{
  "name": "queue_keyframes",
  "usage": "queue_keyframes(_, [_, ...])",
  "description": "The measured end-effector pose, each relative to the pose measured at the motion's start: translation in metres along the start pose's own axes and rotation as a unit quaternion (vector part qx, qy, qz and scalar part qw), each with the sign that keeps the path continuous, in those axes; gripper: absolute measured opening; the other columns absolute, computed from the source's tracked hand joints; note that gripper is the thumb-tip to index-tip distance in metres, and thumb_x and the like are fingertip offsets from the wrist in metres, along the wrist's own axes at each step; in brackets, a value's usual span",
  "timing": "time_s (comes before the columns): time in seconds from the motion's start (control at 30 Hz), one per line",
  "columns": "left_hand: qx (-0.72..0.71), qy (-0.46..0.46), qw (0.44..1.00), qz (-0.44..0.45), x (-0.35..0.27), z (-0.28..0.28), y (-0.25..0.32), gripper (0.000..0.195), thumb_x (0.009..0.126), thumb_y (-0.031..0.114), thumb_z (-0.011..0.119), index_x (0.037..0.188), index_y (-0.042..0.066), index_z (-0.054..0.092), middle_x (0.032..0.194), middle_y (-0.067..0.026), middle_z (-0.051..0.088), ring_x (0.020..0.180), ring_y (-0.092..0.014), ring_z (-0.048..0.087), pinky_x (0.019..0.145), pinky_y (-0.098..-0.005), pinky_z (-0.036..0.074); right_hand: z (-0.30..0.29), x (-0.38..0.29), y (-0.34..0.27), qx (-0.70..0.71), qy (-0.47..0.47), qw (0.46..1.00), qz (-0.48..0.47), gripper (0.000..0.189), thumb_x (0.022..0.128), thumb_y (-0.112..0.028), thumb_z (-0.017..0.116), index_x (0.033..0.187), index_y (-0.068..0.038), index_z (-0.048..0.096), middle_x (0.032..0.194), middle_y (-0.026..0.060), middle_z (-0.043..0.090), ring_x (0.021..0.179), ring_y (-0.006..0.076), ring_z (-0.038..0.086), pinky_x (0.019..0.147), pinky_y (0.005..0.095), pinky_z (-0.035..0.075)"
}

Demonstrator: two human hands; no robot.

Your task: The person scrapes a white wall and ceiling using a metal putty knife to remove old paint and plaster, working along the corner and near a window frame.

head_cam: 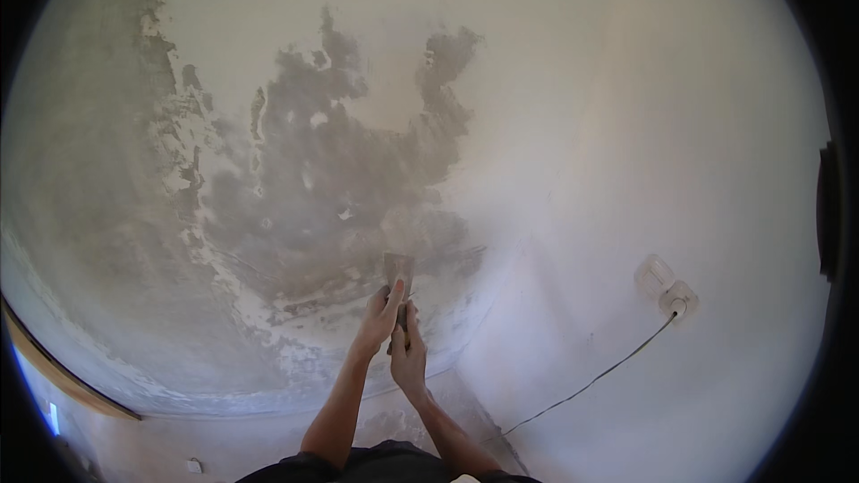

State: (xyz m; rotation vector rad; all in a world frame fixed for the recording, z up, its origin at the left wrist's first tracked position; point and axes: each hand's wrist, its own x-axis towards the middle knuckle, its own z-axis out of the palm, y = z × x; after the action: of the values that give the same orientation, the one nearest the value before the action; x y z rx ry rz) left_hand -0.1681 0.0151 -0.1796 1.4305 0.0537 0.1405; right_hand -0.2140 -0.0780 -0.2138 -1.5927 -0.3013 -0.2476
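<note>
A scraper (398, 264) with a flat, wide blade stands against the patchy wall (335, 161), its blade edge pointing up. My left hand (378, 322) grips it near the base of the blade, thumb laid along the metal. Just below, my right hand (409, 357) is closed around the dark handle (402, 316). Around the blade the pale coating is stripped in ragged areas, showing grey material beneath. Thin streaks and flakes of coating run across the lower part of this bare patch.
On the right-hand wall are two white socket plates (653, 276), and a plug with a dark cable (597, 381) hangs from the lower one toward the floor corner. A wooden edge (74, 382) lies at lower left. A small white object (194, 465) is at the bottom.
</note>
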Motion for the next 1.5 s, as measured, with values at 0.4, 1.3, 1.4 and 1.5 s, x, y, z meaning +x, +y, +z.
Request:
queue_keyframes(0.4, [0.19,0.063,0.929,0.31,0.018,0.008,0.097,0.032,0.095,0.027,0.059,0.116,0.003,0.058,0.1,-0.0164,0.068,0.092,-0.027,0.069,0.077,-0.0346,0.053,-0.018,0.09,-0.087,-0.055,0.095,0.979,-0.174,0.054,0.096,-0.009,0.055,0.146,-0.005,0.037,0.096,0.0161,0.066,0.068,0.0115,0.056,0.062,0.0254,0.047])
queue_keyframes(1.3, [0.425,0.268,0.496,0.708,0.089,-0.048,0.292,0.033,0.081,0.014,0.07,0.113,0.008,0.065,0.127,-0.0101,0.058,0.13,-0.033,0.047,0.109,-0.0572,0.032,-0.013,0.157,-0.135,-0.139,0.112,0.953,-0.244,0.05,0.097,-0.009,0.051,0.145,-0.005,0.039,0.059,0.0016,0.041,0.053,0.0065,0.037,0.047,0.0254,0.034])
queue_keyframes(1.4, [0.438,0.261,0.486,0.709,0.086,-0.042,0.294,0.031,0.081,0.014,0.069,0.111,0.007,0.065,0.126,-0.0101,0.059,0.13,-0.033,0.047,0.109,-0.0572,0.032,-0.034,0.176,-0.183,-0.163,0.134,0.958,-0.192,0.051,0.095,-0.01,0.054,0.144,-0.011,0.042,0.064,0.0204,0.059,0.048,0.0199,0.056,0.051,0.0349,0.044])
queue_keyframes(1.5, [0.443,0.264,0.489,0.703,0.086,-0.043,0.294,0.029,0.081,0.014,0.069,0.109,0.007,0.065,0.125,-0.0099,0.059,0.13,-0.032,0.047,0.109,-0.0569,0.032,-0.041,0.191,-0.214,-0.164,0.135,0.961,-0.177,0.051,0.095,-0.012,0.054,0.144,-0.012,0.042,0.064,0.0204,0.059,0.049,0.0242,0.058,0.051,0.0346,0.044])
